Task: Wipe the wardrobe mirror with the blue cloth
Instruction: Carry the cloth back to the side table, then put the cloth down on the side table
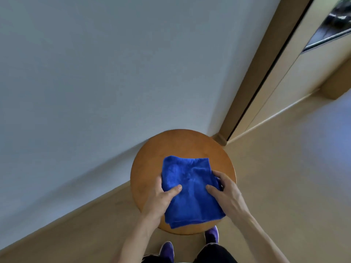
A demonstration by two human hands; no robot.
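1. Position: the blue cloth lies on the round wooden stool straight in front of me and below me, between my two hands. Its near edge comes close to the stool's near rim.
2. Axis: the cloth's longer side runs roughly away from me, with the far end turned slightly to my left. My hands therefore meet its two long edges, and neither hand is clearly nearer than the other.
3. Left hand: it pinches the left edge, with the left thumb pressed on top. The fingers are tucked under the fold and mostly hidden.
4. Right hand: it grips the right edge, with the right thumb lying on the upper face and the fingers curled round the side.
5. Appearance: the cloth is a vivid blue, with a soft pile like a towel's. It is folded into a thick, uneven rectangle, creased near the middle, with its layers showing at the near left corner.
6. Surroundings: there is a pale wall to the left and a light floor below. My purple shoes stand just behind the stool.
7. Target: a wooden frame rises to my right, and beyond it is a dark reflective panel, which is blurred. It may be the wardrobe mirror, though I cannot tell.
8. Judgement: wiping is not yet begun. The coming move appears to be a lift off the stool, then a carry up and to my right
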